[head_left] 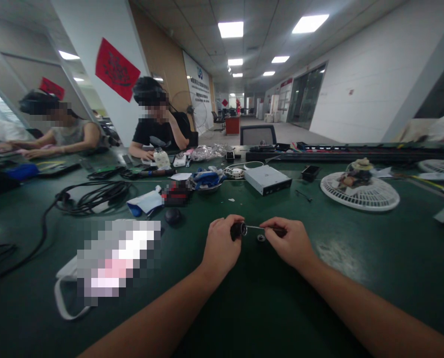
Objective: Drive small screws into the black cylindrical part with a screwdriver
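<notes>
My left hand (pixel 221 244) is closed around a short black cylinder (pixel 238 229), whose round, silver-rimmed end faces right. In my right hand (pixel 287 242) is a screwdriver (pixel 255 227) with a thin metal shaft and a dark handle, mostly covered by my fingers. The shaft points left, and its tip is at the cylinder's open end; whether it touches the inside cannot be seen. Just below the shaft, a small round metallic part (pixel 261 238) lies on the green tabletop (pixel 270 303).
Ahead sit a silver disc drive (pixel 267 179) and a white fan grille (pixel 359 191) with parts on it. A black mouse (pixel 173 216), coiled black cables (pixel 91 196) and a pixelated white device (pixel 113 258) are on the left. Co-workers sit across the table.
</notes>
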Demonstrator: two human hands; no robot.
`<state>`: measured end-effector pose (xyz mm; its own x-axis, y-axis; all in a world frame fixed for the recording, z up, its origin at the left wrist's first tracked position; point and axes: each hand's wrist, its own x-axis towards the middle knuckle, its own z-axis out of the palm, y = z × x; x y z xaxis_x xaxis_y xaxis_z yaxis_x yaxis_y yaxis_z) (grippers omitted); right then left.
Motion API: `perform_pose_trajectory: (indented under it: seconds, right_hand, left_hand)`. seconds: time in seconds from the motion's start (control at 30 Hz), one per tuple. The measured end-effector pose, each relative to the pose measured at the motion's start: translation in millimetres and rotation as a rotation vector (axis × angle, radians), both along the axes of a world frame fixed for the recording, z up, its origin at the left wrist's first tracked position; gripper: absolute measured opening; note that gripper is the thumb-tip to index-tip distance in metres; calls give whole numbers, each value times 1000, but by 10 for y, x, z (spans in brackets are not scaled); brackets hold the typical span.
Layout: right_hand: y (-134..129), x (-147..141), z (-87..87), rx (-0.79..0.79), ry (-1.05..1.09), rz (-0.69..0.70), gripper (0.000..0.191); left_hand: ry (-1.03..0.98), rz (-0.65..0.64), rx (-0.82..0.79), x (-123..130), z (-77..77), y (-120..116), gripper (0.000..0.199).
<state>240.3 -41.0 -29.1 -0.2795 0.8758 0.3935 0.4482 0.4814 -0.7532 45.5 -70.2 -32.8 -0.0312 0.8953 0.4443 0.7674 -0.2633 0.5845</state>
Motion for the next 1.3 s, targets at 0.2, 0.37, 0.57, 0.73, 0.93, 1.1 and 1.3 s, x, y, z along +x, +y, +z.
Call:
perform_pose_trajectory:
  seconds: [0.2,0.37,0.57,0.73,0.93,1.1,1.3]
  right_hand:
    - [42,-41,1,-21,-135,-93,26]
    - [49,-45,-12,-13,-297,-110,23]
    - [23,-58,-45,50,-404,-143,28]
    - [65,-62,-92,26,-372,-40,17]
    - [93,-43,-84,23,-256,-95,8]
    - [124,-42,-117,73,-323,-154,12]
    - [141,-27,-113,-13,-342,-87,7]
  left_hand:
    - [-274,168,-54,-37,-15,51,39]
    - [-319,186,-61,-61,-51,81,36]
    - [-246,147,-76,-41,-75,84,33]
    - [-145,65,-132,-53,-112,92,39]
    - [-108,-55,-139,-50,-115,73,39]
    - [-100,-75,-142,-43,-98,67,39]
    - [-107,-82,-141,-51,-104,72,38]
